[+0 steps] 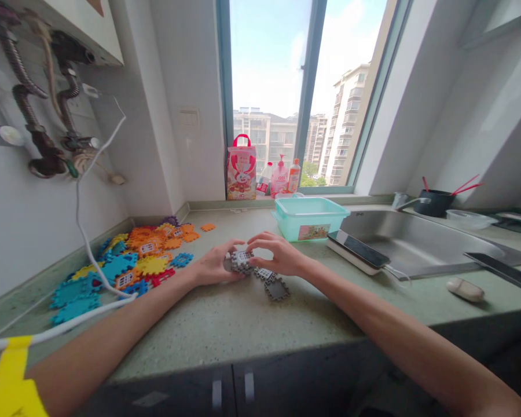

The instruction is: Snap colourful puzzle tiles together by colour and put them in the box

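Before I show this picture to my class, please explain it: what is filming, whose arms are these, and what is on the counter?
No machine here: one camera sits on a person's head, looking forward and down, so the arms are the wearer's own. The left hand and right hand together hold a grey toothed tile at the green counter; more grey tiles lie beside it. A pile of coloured tiles lies to the left, a teal tub stands behind, a steel sink is to the right.
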The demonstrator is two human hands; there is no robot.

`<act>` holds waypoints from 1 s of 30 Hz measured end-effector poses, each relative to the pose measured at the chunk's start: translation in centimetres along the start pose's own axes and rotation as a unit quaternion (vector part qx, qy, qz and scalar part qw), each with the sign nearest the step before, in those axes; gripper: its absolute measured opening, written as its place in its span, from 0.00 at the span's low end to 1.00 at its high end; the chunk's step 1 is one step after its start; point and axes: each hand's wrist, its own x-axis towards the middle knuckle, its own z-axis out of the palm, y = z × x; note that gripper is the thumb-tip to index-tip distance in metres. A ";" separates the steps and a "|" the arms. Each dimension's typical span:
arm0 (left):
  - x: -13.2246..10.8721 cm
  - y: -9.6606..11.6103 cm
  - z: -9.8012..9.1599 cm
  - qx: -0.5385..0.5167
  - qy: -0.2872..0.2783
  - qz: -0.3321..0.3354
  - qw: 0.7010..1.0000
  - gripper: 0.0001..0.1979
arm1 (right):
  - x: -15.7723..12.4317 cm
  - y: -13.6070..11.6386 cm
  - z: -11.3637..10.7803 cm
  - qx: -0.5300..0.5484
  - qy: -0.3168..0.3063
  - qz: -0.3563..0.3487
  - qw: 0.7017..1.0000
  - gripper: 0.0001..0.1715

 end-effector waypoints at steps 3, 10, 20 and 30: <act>0.1 -0.3 0.1 -0.002 0.000 0.007 1.000 0.41 | -0.2 -0.1 -1.1 -0.006 0.008 0.014 1.000 0.14; 0.2 -0.8 0.2 -0.023 0.003 0.009 1.000 0.41 | -1.6 1.1 -3.8 0.008 -0.067 0.107 0.992 0.17; 0.3 -1.6 0.0 0.002 0.010 -0.021 1.000 0.41 | -0.9 -5.9 2.0 -0.112 -0.113 -0.186 0.969 0.23; 0.4 -0.8 -0.2 -0.004 -0.005 0.018 1.000 0.35 | -0.6 -4.3 2.7 -0.175 -0.073 -0.118 0.975 0.11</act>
